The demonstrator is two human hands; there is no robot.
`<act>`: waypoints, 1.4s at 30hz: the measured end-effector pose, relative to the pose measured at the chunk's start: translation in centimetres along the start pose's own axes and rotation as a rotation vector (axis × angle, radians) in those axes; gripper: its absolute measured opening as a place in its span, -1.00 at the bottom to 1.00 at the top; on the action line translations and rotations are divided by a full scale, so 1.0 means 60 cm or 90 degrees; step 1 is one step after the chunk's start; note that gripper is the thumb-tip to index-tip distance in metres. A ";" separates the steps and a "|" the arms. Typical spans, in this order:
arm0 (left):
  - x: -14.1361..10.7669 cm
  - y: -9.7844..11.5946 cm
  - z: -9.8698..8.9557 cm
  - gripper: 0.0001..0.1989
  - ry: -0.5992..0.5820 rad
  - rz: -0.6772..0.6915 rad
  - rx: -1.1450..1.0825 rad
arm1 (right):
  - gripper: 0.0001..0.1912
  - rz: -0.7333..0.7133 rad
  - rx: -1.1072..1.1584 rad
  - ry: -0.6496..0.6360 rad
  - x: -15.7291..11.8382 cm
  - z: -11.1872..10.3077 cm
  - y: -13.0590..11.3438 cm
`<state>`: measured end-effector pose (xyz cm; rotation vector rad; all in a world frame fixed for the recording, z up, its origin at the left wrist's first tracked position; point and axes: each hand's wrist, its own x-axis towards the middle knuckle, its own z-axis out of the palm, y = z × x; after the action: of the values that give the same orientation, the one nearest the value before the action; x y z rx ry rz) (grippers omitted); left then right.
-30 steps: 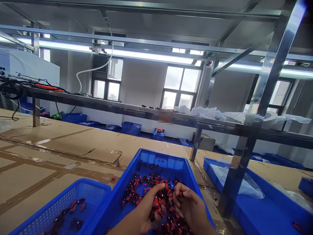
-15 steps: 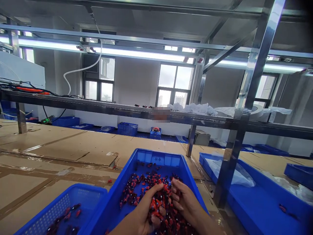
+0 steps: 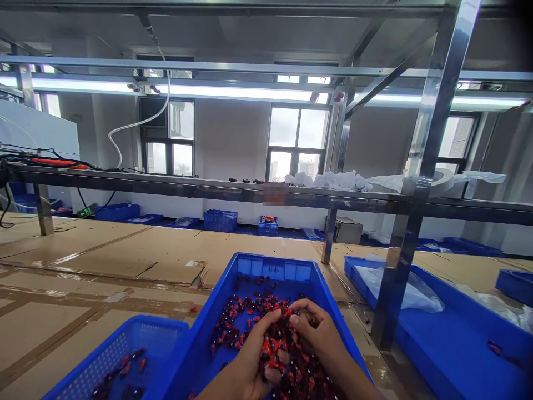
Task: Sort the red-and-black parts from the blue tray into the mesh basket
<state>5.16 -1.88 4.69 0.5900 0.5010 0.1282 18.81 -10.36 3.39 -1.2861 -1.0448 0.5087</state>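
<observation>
My left hand (image 3: 255, 349) is curled round a handful of small glossy red-and-black plastic parts (image 3: 271, 350), its thumb on top. Beside it, my right hand (image 3: 320, 331) is closed in a pinch, thumb and forefinger meeting at a small red part (image 3: 286, 313) near the left thumb tip. The exact shape of these parts is too small to tell. Both hands are over a deep blue tray (image 3: 291, 271), where many more such parts lie loose, heaped thickest under and right of my hands.
A perforated blue basket (image 3: 166, 328) with several dark red parts stands at left. To the right, past a metal post (image 3: 393, 289), a blue tray (image 3: 441, 339) holds a clear plastic bag (image 3: 416, 294). Cardboard (image 3: 158, 244) covers the table; a metal shelf (image 3: 233, 190) crosses behind.
My right hand has gone from half-open fingers to a pinch close to the left thumb. The left hand still cups its handful. The view has shifted slightly.
</observation>
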 end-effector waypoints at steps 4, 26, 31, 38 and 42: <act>0.005 -0.003 -0.003 -0.61 0.015 0.010 0.006 | -0.73 -0.066 -0.171 0.079 -0.007 -0.003 -0.015; 0.007 -0.019 0.006 -0.64 0.057 0.167 0.256 | -0.68 0.139 0.338 -0.023 -0.006 -0.010 -0.021; 0.009 -0.018 0.001 -0.67 0.054 0.183 0.339 | -0.72 0.161 0.198 -0.038 -0.002 -0.013 -0.015; -0.004 -0.011 0.015 -0.62 -0.076 0.169 0.397 | -0.62 0.080 -0.009 -0.268 -0.011 -0.023 -0.036; -0.008 -0.008 0.017 -0.62 -0.088 0.107 0.417 | -0.58 0.120 0.036 -0.263 -0.010 -0.029 -0.025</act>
<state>5.22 -2.90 5.35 1.2734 0.3518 0.0795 19.63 -12.15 4.72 -1.2633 -1.2431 0.9709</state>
